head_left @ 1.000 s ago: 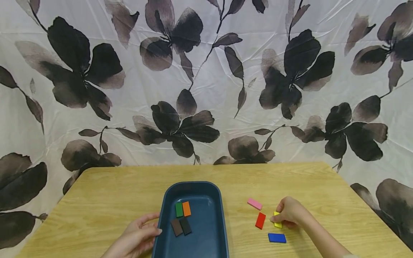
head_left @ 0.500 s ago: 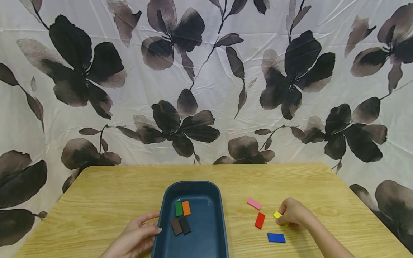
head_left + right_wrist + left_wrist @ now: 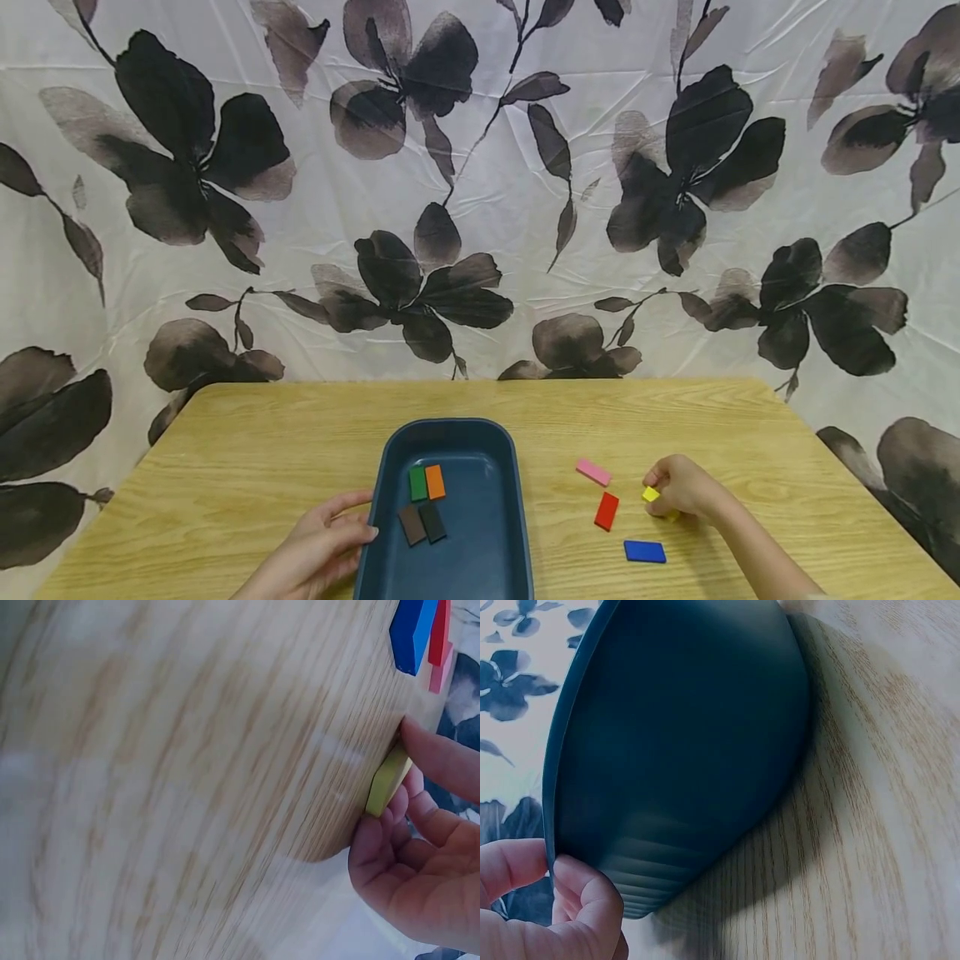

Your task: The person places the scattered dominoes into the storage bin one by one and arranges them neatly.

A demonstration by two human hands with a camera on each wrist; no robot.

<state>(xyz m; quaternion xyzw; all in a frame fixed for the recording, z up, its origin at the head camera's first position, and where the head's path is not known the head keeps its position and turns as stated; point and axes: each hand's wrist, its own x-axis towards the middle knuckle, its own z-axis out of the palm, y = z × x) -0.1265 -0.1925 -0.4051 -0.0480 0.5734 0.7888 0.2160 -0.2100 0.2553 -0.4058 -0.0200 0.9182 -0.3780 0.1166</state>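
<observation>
My left hand [image 3: 318, 546] grips the left rim of a dark blue tray [image 3: 480, 533], thumb over the edge. In the left wrist view the fingers pinch the tray wall [image 3: 682, 750] from both sides. Inside the tray lie a green block [image 3: 417, 483], an orange block [image 3: 435, 482], a brown block [image 3: 412, 525] and a black block [image 3: 432, 522]. To the right, my right hand [image 3: 686, 487] pinches a yellow block [image 3: 650, 494] at the table surface; fingers cover part of it. The right wrist view shows the yellow block [image 3: 387, 781] between thumb and fingers.
Left of the right hand lie a pink block [image 3: 593, 472] and a red block [image 3: 607, 511]. A blue block [image 3: 645, 551] lies nearer the front. The wooden table [image 3: 300, 433] ends at a floral cloth [image 3: 480, 167] behind.
The yellow block has shifted slightly right and turned in my right fingers, which cover more of its middle. My left hand keeps its grip on the tray; the other blocks stay put.
</observation>
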